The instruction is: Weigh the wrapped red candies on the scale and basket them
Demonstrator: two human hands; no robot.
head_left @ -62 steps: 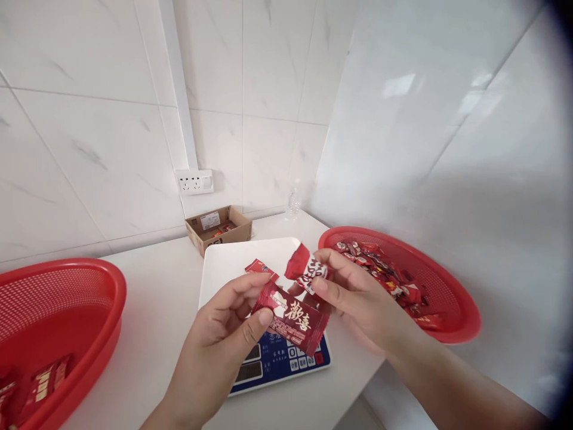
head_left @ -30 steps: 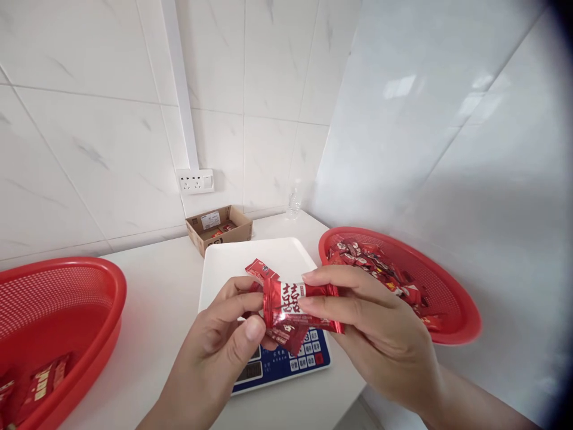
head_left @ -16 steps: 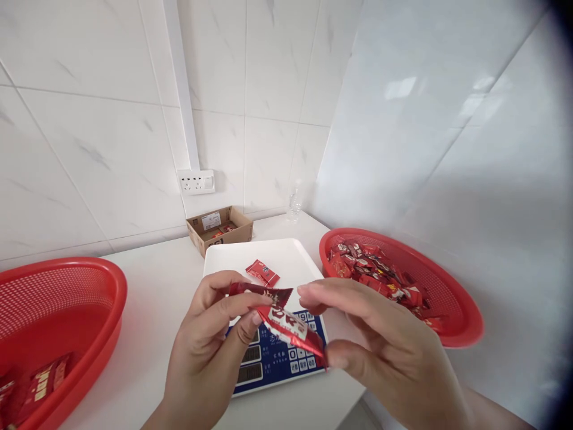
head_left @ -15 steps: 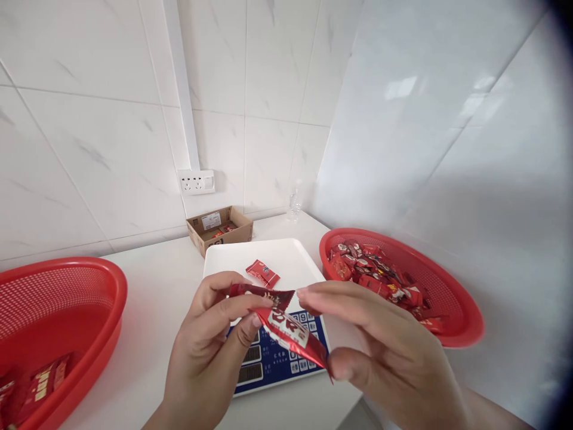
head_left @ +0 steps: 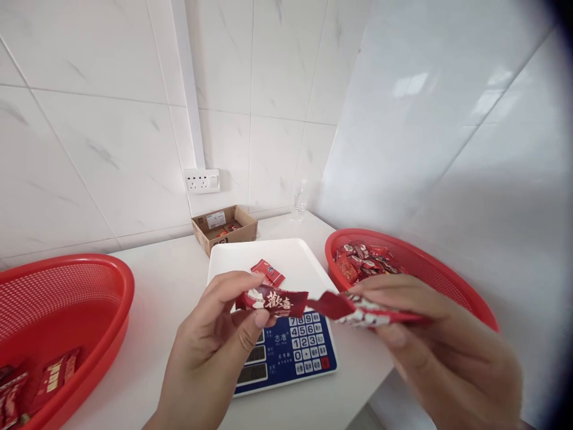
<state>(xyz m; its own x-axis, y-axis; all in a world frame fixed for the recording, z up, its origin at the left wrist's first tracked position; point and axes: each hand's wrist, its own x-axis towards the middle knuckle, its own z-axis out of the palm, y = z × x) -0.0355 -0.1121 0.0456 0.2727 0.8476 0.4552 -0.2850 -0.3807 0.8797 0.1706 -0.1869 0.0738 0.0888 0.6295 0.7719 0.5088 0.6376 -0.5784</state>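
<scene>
My left hand pinches a dark red wrapped candy with pale lettering, held above the front of the scale. In my right hand, between thumb and fingers, is a red and white candy packet, its end close to the other candy; whether the two touch I cannot tell. Behind them, a red candy packet lies on the white pan of the digital scale. The scale's blue keypad shows below my hands.
At the left stands a red plastic basket with a few red packets at its bottom. A similar red basket, holding many candies, is at the right, partly behind my right hand. An open cardboard box and a clear plastic bottle stand near the wall.
My right hand has closed on the red and white packet and drawn it rightward, away from my left hand. My left hand keeps the dark red candy, now turned to show its lettering.
</scene>
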